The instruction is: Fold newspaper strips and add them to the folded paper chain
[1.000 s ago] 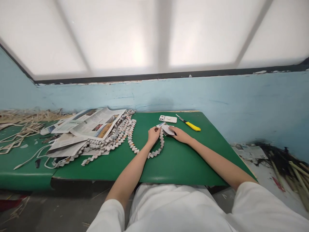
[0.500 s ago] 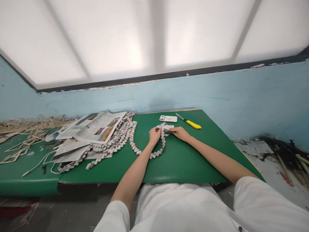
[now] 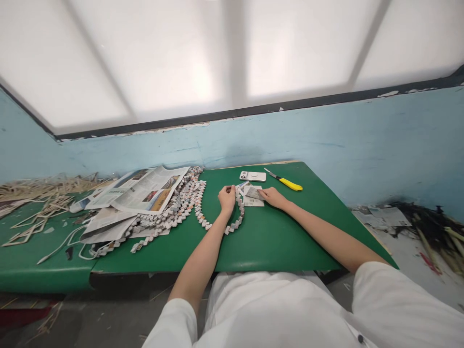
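My left hand is closed on the end of a folded-newspaper chain, a zigzag braid that loops across the green table to the left. My right hand pinches a small piece of newspaper by its edge. Beneath that piece, flat on the table, lie a few newspaper pieces. Between the two hands there is a small gap, and the chain's tip is partly hidden by my left fingers.
Behind my hands lie a white phone and a yellow-handled knife. Newspaper sheets cover more braided chain at left. Beyond them are a white cable and thin wooden strips. The green table meets a blue wall.
My left hand has shifted left with the chain end. My right hand's newspaper piece has come away from the chain, and the pieces on the table now show more.
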### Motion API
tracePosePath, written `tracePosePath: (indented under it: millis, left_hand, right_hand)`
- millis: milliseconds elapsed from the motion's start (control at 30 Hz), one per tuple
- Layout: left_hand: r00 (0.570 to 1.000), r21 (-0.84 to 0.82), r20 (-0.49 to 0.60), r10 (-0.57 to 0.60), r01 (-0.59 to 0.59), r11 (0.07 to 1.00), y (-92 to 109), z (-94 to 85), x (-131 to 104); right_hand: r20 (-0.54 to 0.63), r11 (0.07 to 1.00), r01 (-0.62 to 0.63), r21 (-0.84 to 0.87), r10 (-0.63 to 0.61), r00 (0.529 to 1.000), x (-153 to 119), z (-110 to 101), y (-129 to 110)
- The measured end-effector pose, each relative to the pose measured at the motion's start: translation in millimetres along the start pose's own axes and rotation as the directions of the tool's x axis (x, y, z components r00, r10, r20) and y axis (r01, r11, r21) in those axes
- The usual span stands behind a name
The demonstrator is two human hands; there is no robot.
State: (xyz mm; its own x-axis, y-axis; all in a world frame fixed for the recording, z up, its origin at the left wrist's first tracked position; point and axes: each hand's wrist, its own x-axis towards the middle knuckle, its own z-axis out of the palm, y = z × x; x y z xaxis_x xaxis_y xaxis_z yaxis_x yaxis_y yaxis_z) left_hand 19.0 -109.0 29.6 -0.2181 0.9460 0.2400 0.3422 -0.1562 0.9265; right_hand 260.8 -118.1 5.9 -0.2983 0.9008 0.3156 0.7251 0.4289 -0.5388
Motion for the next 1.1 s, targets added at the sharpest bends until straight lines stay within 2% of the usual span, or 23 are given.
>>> tracePosePath:
  millis: [100, 167, 267, 367, 433, 500, 567, 633, 700, 800, 900, 1000, 1100]
  left_hand:
    - [1.000, 0.025, -0.005, -0.006, 0.006, 1.000, -1, 0.2, 1]
    - [1.000, 0.043, -0.001, -0.012, 0.012, 0.999, -2, 0.3, 2]
    - [0.998, 0.085, 0.040, -0.050, 0.046, 0.995, -4, 1.2, 2]
    - [0.991, 0.130, 0.122, -0.055, 0.039, 0.991, -5, 3.1, 0]
    - [0.989, 0.167, 0.144, 0.016, -0.041, 0.985, -4, 4.8, -2]
    - [0.984, 0.185, 0.150, 0.091, -0.118, 0.976, -1, 6.6, -4]
    - [0.973, 0.129, 0.207, 0.098, -0.126, 0.984, 2, 8.2, -6]
    - [0.944, 0.041, 0.319, 0.088, -0.106, 0.993, 5, 9.7, -9]
    - [0.903, -0.024, 0.411, 0.127, -0.129, 0.991, 6, 11.1, -12]
    - [0.860, -0.080, 0.461, 0.217, -0.204, 0.976, 5, 13.1, -14]
    - [0.862, -0.163, 0.442, 0.248, -0.194, 0.967, 2, 14.7, -13]
    - [0.879, -0.297, 0.409, 0.246, -0.127, 0.946, 1, 15.3, -10]
    - [0.883, -0.373, 0.419, 0.212, -0.046, 0.927, 3, 15.1, -8]
  right_hand:
    - [-0.054, 0.995, 0.031, 0.090, -0.027, 0.998, -1, 0, -3]
    - [-0.158, 0.981, 0.031, 0.192, 0.000, 0.987, -2, 0, -9]
    - [-0.325, 0.916, -0.027, 0.400, 0.170, 0.930, -3, 1, -17]
    - [-0.384, 0.811, -0.055, 0.583, 0.335, 0.860, 0, 6, -16]
    - [-0.371, 0.751, -0.051, 0.658, 0.382, 0.846, 4, 11, -11]
    - [-0.321, 0.705, -0.065, 0.706, 0.400, 0.858, 7, 14, -4]
    - [-0.271, 0.681, -0.085, 0.727, 0.398, 0.877, 9, 16, 0]
    - [-0.238, 0.684, -0.094, 0.724, 0.375, 0.896, 9, 17, 0]
    - [-0.208, 0.697, -0.105, 0.709, 0.349, 0.914, 8, 16, -4]
    - [-0.167, 0.683, -0.113, 0.722, 0.331, 0.929, 6, 14, -10]
    - [-0.108, 0.581, -0.100, 0.808, 0.313, 0.944, 5, 11, -12]
    - [-0.018, 0.421, -0.122, 0.899, 0.313, 0.949, 5, 10, -10]
    - [-0.021, 0.292, -0.079, 0.953, 0.322, 0.946, 6, 11, -9]
